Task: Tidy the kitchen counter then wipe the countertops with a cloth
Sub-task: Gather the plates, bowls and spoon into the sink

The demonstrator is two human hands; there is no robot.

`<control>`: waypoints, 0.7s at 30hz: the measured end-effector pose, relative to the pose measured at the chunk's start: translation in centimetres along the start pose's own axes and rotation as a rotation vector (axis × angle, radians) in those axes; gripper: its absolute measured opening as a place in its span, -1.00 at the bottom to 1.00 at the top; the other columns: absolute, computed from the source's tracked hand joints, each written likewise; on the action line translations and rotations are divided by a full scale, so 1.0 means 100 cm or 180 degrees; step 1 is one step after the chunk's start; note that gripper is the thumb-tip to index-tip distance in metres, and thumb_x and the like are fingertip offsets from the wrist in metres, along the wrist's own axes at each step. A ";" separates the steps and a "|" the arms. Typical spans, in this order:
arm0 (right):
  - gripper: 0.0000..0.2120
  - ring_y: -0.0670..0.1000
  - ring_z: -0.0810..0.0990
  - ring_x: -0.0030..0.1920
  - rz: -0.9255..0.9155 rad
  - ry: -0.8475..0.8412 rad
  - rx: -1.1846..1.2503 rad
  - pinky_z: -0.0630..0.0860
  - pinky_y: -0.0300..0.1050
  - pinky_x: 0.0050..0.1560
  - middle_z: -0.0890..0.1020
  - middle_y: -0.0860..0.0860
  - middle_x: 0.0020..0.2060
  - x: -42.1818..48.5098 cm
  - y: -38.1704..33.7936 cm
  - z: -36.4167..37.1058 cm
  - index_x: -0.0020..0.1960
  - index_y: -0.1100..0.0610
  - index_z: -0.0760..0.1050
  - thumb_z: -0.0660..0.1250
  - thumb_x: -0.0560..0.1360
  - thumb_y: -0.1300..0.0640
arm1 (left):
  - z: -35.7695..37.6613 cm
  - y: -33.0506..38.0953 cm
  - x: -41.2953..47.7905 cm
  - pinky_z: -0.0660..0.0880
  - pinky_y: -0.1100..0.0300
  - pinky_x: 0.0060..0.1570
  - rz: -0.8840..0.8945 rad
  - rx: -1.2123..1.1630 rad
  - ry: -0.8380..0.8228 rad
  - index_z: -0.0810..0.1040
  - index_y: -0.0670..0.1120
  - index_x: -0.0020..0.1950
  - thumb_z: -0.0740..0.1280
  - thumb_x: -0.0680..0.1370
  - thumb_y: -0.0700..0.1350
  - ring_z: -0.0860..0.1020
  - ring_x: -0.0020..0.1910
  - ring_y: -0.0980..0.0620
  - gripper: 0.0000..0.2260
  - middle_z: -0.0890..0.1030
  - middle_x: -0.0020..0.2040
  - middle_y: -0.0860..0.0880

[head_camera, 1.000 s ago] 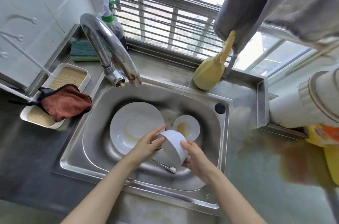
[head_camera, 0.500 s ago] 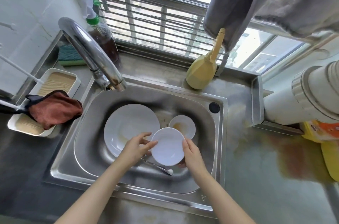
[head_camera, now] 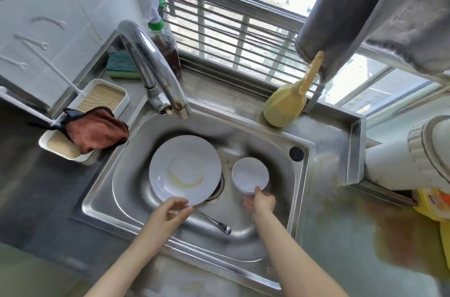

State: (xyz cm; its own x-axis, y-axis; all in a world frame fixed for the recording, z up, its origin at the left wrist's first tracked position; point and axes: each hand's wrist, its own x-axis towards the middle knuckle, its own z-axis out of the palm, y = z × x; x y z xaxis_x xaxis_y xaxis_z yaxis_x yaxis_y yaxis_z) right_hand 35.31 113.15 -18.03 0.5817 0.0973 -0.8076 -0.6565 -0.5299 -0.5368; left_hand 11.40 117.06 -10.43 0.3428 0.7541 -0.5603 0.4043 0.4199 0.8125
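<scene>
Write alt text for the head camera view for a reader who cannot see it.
Two bare hands reach into a steel sink: the right hand holds the near edge of a small white bowl, the left hand touches the rim of a stained white plate. A spoon lies between them; a brown cloth lies on a tray at left.

The steel worktop (head_camera: 336, 243) carries a sunken sink (head_camera: 302, 175) that my fingers (head_camera: 179, 205) reach into. Beyond and to the left of my fingers, a white tray (head_camera: 107, 92) sits on the worktop with a rust-brown cloth (head_camera: 97, 130) draped over it. Farther back lies a green sponge (head_camera: 119, 65). Beyond my right fingers (head_camera: 258, 190), a yellow brush (head_camera: 285, 104) rests by the window.
</scene>
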 end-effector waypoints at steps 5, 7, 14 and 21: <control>-0.92 0.11 0.57 -0.22 -0.1086 -0.0807 -0.1692 0.46 -0.23 -0.39 0.55 0.07 -0.18 -0.057 0.006 0.004 -0.06 0.18 0.42 0.26 0.53 0.17 | -0.016 0.009 -0.039 0.45 0.47 -0.08 0.0057 -0.0282 0.0277 0.57 -0.07 0.00 0.42 0.45 -0.10 0.58 -0.03 0.13 -0.84 0.65 -0.08 0.03; -0.91 0.06 0.59 -0.16 -0.1742 -0.1488 -0.2200 0.53 -0.22 -0.17 0.59 0.00 -0.15 -0.100 0.006 0.016 -0.05 0.14 0.46 0.28 0.54 0.12 | -0.036 0.002 -0.060 0.46 0.44 -0.08 0.0082 -0.0379 0.0538 0.57 -0.08 0.00 0.40 0.45 -0.21 0.58 -0.05 0.07 -0.85 0.63 -0.06 0.00; -0.86 -0.16 0.52 -0.26 -0.3057 -0.3082 -0.3765 0.43 -0.30 -0.20 0.56 -0.09 -0.21 -0.250 0.057 0.094 0.02 0.09 0.51 0.28 0.52 0.05 | -0.136 -0.065 -0.173 0.47 0.42 -0.11 -0.0027 -0.0871 0.1760 0.52 -0.03 -0.10 0.41 0.40 -0.16 0.56 -0.10 -0.02 -0.87 0.61 -0.12 -0.06; -0.96 0.01 0.56 -0.26 -0.3403 -0.4159 -0.4429 0.48 -0.09 -0.21 0.62 0.04 -0.26 -0.396 0.203 0.185 -0.11 0.14 0.50 0.28 0.47 0.20 | -0.260 -0.175 -0.322 0.46 0.43 -0.21 -0.0357 -0.1430 0.2967 0.51 -0.04 -0.12 0.37 0.48 -0.30 0.58 -0.20 0.06 -0.84 0.59 -0.17 -0.06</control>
State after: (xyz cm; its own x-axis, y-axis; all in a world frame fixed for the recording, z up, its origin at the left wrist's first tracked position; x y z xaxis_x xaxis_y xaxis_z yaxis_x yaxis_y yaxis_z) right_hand -9.98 114.12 -1.47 -0.5665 0.7231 -0.3952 0.6187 0.0564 -0.7836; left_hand -28.71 98.61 -2.41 -0.5457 0.7100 -0.4451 -0.0251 0.5171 0.8556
